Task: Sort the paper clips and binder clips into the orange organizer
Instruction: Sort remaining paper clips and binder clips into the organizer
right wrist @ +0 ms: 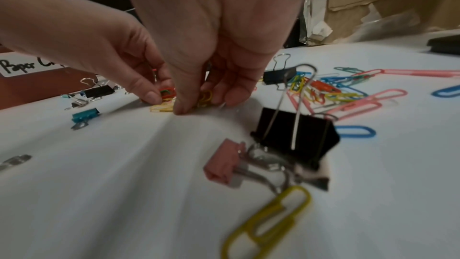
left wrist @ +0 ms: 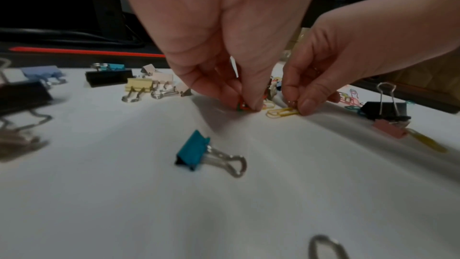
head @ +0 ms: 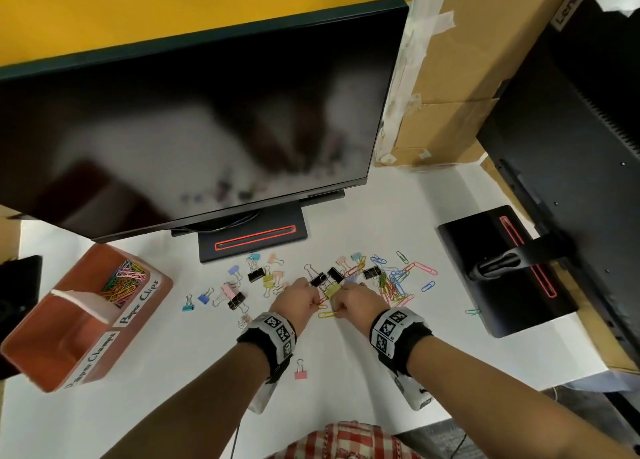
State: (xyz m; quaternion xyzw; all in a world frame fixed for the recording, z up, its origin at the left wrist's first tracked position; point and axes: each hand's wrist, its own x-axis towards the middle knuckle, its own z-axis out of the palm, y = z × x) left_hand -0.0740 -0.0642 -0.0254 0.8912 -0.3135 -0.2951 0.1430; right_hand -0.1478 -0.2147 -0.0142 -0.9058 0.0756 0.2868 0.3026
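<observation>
The orange organizer [head: 138,306] stands at the left of the white table. Its far compartment holds coloured paper clips [head: 123,280]; the near one is labelled for clamps. In the middle of the table my two hands meet, fingers curled downwards. My left hand [head: 317,303] [left wrist: 245,103] pinches small red and green paper clips [left wrist: 242,105] against the table. My right hand [head: 337,311] [right wrist: 199,103] holds yellow paper clips [right wrist: 206,96], and its thumb presses another yellow paper clip [left wrist: 282,112] that lies flat.
Binder clips [head: 256,274] lie scattered behind and left of my hands, and a pile of loose paper clips [head: 394,282] is at the right. A pink binder clip [head: 300,372] lies near my left wrist. A monitor base [head: 252,237] stands behind, with a second stand [head: 502,268] at the right.
</observation>
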